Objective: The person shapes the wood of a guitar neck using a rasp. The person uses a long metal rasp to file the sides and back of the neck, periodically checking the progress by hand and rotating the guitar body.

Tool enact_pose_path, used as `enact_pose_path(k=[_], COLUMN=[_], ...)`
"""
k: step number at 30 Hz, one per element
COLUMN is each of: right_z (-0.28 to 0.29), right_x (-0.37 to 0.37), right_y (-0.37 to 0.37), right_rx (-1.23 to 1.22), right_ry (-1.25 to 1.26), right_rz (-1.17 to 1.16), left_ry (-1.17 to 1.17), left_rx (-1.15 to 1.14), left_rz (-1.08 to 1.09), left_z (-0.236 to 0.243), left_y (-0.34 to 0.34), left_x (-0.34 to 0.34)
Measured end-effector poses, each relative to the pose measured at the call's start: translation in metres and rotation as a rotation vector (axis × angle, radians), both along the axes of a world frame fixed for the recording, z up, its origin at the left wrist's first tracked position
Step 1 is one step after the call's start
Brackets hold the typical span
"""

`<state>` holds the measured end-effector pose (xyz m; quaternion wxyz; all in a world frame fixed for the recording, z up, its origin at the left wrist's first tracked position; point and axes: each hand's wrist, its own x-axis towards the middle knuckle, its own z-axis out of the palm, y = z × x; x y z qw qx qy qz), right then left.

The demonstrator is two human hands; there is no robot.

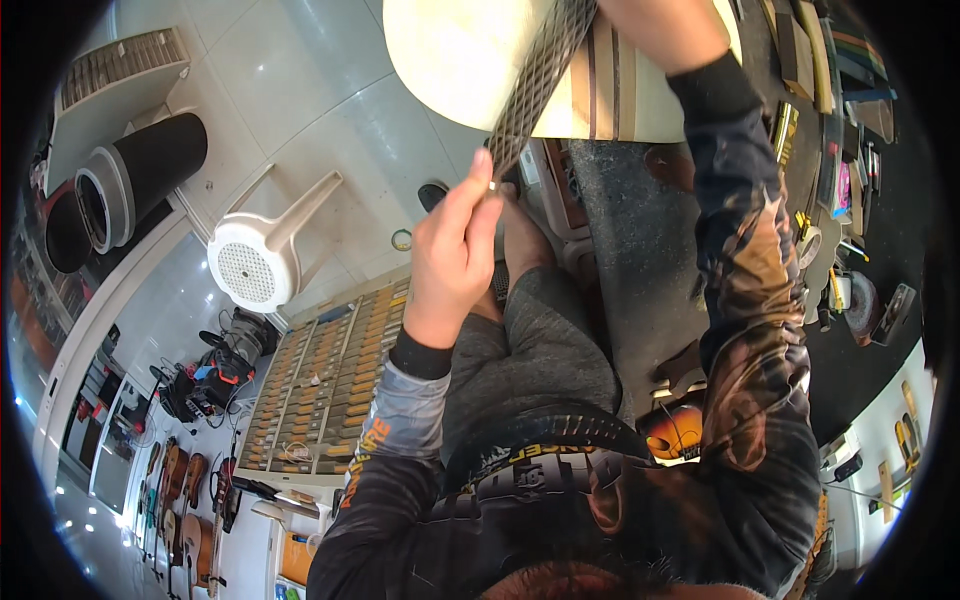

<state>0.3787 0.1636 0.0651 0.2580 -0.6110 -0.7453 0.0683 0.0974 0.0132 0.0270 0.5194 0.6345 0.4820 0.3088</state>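
A long saw rasp [541,84] with a diamond lattice of metal blades slants across the upper middle. My left hand [455,240] is closed on its near end, thumb and fingers pinching the tip. At the upper edge my right hand [640,18] meets the rasp's far end, but its fingers are cut off by the picture's edge. Under the rasp lies a pale, round-edged wooden body [455,60] with brown and cream stripes along its middle. The rasp overlaps it in view; whether they touch I cannot tell.
A dark workbench [640,230] runs below and right of the wooden body, with tools and wood strips along its right side. On the left stand a white plastic stool [250,265], a rack of many small compartments [315,380] and a black cylinder [165,155]. Several guitars [185,480] hang at lower left.
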Motion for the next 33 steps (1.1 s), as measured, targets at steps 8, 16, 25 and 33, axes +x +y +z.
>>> enact_pose_path(k=[8,16,25,33], right_z=[0.011,0.007,0.016,0.013], right_x=[-0.004,-0.031,-0.011,0.015], right_y=[-0.012,-0.054,-0.023,0.004], right_rx=[-0.025,-0.201,-0.123,0.039], right_ry=[-0.052,0.016,0.028,-0.082], right_rz=[-0.015,0.001,-0.051,-0.047], left_ry=[0.1,0.079,0.036,0.017], left_rx=[0.059,0.019,0.108,0.154], left_rz=[-0.087,-0.063,-0.024,-0.036], left_z=[0.001,-0.012,-0.009,-0.002], left_y=[-0.002,-0.04,-0.008,0.015], left_x=[-0.014,-0.037,-0.01,0.01])
